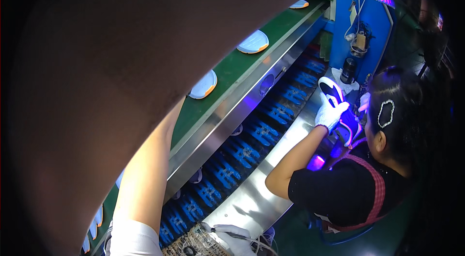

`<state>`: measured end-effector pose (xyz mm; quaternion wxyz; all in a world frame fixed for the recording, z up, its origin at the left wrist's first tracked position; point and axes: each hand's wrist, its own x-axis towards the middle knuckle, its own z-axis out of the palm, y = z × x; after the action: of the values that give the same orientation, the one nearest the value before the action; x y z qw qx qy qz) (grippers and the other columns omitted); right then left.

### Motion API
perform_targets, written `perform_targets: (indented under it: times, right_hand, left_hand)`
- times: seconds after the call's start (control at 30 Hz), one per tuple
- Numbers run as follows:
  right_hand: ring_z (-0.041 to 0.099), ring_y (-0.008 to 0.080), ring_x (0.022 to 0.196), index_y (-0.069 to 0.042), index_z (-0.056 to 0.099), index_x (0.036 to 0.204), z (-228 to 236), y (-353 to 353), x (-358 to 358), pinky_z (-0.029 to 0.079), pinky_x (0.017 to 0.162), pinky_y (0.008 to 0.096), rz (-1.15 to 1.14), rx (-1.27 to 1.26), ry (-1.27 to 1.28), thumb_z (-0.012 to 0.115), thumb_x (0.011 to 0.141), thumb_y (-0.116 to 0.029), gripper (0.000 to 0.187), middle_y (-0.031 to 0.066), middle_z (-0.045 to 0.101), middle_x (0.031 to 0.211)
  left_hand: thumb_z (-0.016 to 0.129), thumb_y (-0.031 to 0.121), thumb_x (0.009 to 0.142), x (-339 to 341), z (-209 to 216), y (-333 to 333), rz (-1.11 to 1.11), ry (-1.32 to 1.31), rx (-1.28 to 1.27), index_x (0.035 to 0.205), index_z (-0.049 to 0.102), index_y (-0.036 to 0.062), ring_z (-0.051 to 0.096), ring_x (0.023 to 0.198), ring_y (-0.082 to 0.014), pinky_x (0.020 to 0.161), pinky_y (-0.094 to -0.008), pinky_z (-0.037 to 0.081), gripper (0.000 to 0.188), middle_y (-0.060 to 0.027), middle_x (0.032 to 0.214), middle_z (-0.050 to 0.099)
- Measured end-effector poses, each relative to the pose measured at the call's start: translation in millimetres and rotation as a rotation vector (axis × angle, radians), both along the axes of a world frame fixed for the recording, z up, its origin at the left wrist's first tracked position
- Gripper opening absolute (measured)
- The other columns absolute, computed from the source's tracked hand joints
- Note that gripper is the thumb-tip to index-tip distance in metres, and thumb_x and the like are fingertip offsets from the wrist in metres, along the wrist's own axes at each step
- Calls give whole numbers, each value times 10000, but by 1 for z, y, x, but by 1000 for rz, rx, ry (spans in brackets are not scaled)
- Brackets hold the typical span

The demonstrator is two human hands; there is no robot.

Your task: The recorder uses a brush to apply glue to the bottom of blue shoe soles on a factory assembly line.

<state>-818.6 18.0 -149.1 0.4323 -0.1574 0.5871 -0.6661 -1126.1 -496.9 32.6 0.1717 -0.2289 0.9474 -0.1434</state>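
Blue piece (205, 85) on the belt (230, 78), just right of a forearm's (145, 173) far end
Its long axis is part-hidden; the hand is covered by a dark shape (92, 76) (grip cannot be told).

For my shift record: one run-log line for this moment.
left hand: hidden, forearm visible; right hand: unclear; green belt: orange-edged blue pieces; co-worker's gloved hand: holding shoe

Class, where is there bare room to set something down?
On the green belt, between the pale blue soles; and on the steel ledge, between the blue racks and the co-worker's elbow. The ledge's far end is crowded: a shoe, the co-worker's gloved hand and a black cylinder sit close together.
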Motion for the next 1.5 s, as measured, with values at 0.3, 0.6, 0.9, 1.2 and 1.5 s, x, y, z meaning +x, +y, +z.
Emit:
perform_targets:
  times: [0.3, 0.6, 0.9, 1.2, 1.5]
  right_hand:
    - [652, 312, 1153, 36, 485, 1366, 19, -76, -329, 484, 1022, 380, -637, 455, 552, 780, 876, -289, 657, 211, 686, 1243]
    - [626, 330, 1194, 25, 349, 1533, -19, -86, -350, 458, 1047, 398, -629, 631, 412, 803, 867, -374, 899, 205, 662, 1294]
    - [635, 237, 1188, 19, 615, 1354, -43, -41, -367, 452, 1069, 326, -922, -282, -861, 688, 958, -433, 607, 162, 707, 1223]
    - [649, 215, 1143, 19, 643, 1304, -44, -28, -360, 473, 1032, 311, -864, -357, -733, 695, 949, -357, 520, 148, 719, 1187]
    - [662, 193, 1097, 18, 670, 1254, -28, 3, -345, 495, 995, 295, -793, -337, -543, 701, 940, -280, 434, 133, 730, 1152]
  left_hand:
    - [459, -28, 835, -16, 27, -25, 76, -135, -3, 1597, 352, 216, 390, 1474, -341, 1160, -522, 385, 807, -119, 1719, 54]
    - [476, -32, 826, -27, 18, -62, 139, -107, -3, 1571, 394, 226, 449, 1426, -385, 1151, -488, 415, 793, -130, 1714, 57]
    - [505, -10, 875, -75, -8, -53, 140, -95, 28, 1595, 339, 289, 296, 1517, -361, 1221, -458, 332, 797, -35, 1726, 13]
    - [472, -98, 777, -53, -29, -124, 119, 0, -97, 1589, 340, 122, 434, 1416, -381, 1134, -440, 426, 851, -158, 1666, 90]
    - [493, -64, 843, 46, 6, -53, -219, 88, 403, 1506, 465, 49, 459, 1366, -371, 1116, -394, 419, 674, -192, 1538, 344]
